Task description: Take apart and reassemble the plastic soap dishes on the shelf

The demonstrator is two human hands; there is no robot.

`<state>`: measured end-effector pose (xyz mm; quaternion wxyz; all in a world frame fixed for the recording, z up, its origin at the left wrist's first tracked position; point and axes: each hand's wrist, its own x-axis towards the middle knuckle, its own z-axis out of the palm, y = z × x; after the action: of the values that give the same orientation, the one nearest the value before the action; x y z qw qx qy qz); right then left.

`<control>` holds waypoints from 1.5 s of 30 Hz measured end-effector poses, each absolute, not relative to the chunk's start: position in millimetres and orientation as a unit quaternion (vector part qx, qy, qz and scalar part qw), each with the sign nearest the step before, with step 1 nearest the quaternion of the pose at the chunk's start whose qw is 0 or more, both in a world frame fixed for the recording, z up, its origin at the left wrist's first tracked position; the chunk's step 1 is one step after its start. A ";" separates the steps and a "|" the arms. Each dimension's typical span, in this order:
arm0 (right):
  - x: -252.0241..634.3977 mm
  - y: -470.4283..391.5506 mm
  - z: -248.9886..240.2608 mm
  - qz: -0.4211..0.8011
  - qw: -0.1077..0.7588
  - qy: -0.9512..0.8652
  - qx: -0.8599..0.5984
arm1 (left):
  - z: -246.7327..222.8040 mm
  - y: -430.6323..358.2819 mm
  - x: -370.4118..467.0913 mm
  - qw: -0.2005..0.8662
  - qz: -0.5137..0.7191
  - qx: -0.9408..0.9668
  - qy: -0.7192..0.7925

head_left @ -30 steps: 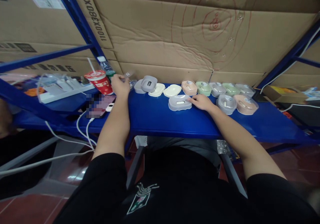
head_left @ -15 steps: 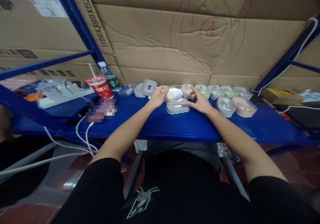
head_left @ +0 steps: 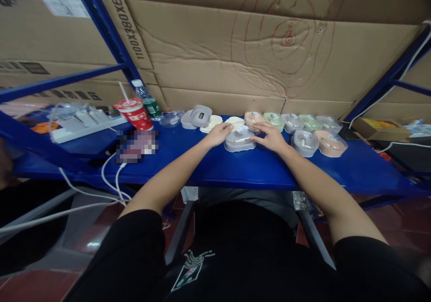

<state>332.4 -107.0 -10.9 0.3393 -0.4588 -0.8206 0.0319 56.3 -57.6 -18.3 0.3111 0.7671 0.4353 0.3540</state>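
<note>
A grey case (head_left: 239, 145) sits near the middle of the blue table, and a clear lid (head_left: 243, 130) with a round sticker lies over its top. At the lid's left edge is my left hand (head_left: 219, 134), its fingers close together on the rim. My right hand (head_left: 269, 136) grips the right side, thumb low and fingers further back, beside a peach case (head_left: 253, 118). Behind the grey case, a cream piece (head_left: 235, 121) shows in part. Another cream piece (head_left: 210, 123) lies behind my left hand, next to stacked grey pieces (head_left: 201, 116).
Several lidded cases, among them a green one (head_left: 273, 120) and a peach one (head_left: 330, 144), stand on the right. On the left are a red cup (head_left: 136, 115), a bottle (head_left: 151, 106), a clear lid (head_left: 171, 119), a power strip (head_left: 90, 129) and white cables.
The clear lid has moved from above the cream piece toward me, onto the grey case. Both hands have come with it, and the cream piece at left is uncovered.
</note>
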 end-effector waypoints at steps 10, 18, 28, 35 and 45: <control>338.0 -105.5 -14.3 0.078 0.286 -0.845 -0.444 | -24.9 -55.4 52.9 0.259 0.307 0.812 0.423; 337.4 -107.1 -12.9 0.087 0.255 -0.834 -0.481 | -21.9 -62.2 55.9 0.263 0.325 0.812 0.407; 333.0 -112.8 -7.5 0.006 0.165 -0.833 -0.527 | -24.2 -63.5 51.2 0.241 0.286 0.834 0.406; 327.0 -115.4 -8.3 -0.038 0.207 -0.899 -0.385 | -30.6 -57.5 50.7 0.205 0.289 0.848 0.394; 315.5 -129.0 1.9 -0.120 0.180 -0.903 -0.370 | -24.7 -46.9 34.4 0.125 0.326 0.845 0.405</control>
<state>315.5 -129.0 1.9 0.1797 -0.3704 -0.9034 -0.1202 34.4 -46.9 -24.7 0.1249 0.8449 0.4050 0.3264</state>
